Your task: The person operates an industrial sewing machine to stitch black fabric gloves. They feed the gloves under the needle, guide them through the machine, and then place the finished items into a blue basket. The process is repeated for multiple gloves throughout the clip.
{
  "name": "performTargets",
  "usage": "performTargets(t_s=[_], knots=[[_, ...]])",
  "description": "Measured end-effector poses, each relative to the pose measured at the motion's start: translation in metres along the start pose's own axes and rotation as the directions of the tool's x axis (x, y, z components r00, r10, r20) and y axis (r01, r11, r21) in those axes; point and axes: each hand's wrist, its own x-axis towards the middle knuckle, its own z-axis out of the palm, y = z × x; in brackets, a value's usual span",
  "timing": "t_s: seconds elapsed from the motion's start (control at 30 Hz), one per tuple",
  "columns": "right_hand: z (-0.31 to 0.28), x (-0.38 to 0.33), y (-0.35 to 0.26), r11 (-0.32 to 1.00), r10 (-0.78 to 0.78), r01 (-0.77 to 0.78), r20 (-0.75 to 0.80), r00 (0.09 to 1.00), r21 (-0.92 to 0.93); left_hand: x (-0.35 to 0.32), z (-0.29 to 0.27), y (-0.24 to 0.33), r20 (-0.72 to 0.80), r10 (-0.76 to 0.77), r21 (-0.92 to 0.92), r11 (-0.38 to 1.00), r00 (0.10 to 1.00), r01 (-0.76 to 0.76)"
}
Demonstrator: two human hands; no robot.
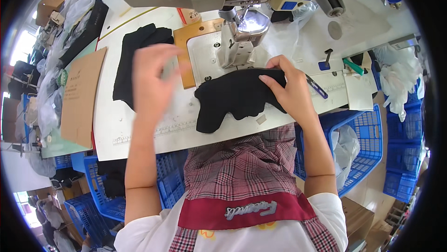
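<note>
A black fabric piece [237, 94] lies below the sewing machine's presser foot area, its upper edge against the machine bed. My right hand [291, 91] grips its right end, thumb on top and fingers curled. A slim dark tool with a purple mark [319, 88] shows beside that hand; whether the hand holds it or it lies on the table, I cannot tell. My left hand [156, 79], blurred by motion, hovers over the left side of the table, thumb and fingers apart and nothing seen between them. Beneath and behind it are folded black fabric pieces [132, 61].
The sewing machine [240, 42] stands at the back with its lamp lit. A tan plate [185, 61] borders its bed. Cardboard [84, 96] leans at the left edge. Blue crates [368, 133] stand below the table on both sides. A green-handled tool [354, 66] lies at the right.
</note>
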Motion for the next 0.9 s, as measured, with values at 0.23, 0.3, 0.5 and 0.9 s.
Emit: performTargets(t_s=[0.23, 0.3, 0.5, 0.9], knots=[[-0.018, 0.03, -0.041, 0.95, -0.271, 0.287, -0.134, 0.953, 0.126, 0.025, 0.038, 0.068, 0.193, -0.052, -0.495, 0.857, 0.98, 0.143], [-0.024, 0.038, -0.039, 0.856, -0.516, 0.496, -0.185, 0.836, -0.147, 0.034, 0.033, 0.061, 0.315, -0.185, -0.572, 0.746, 0.931, 0.341], [-0.028, 0.026, -0.049, 0.724, -0.594, 0.586, 0.104, 0.798, -0.364, 0.047, 0.036, 0.052, 0.346, -0.281, -0.673, 0.591, 0.895, 0.445], [-0.004, 0.044, -0.034, 0.617, -0.736, 0.604, -0.097, 0.67, -0.504, 0.052, 0.046, 0.049, 0.265, -0.294, -0.747, 0.54, 0.919, 0.388]])
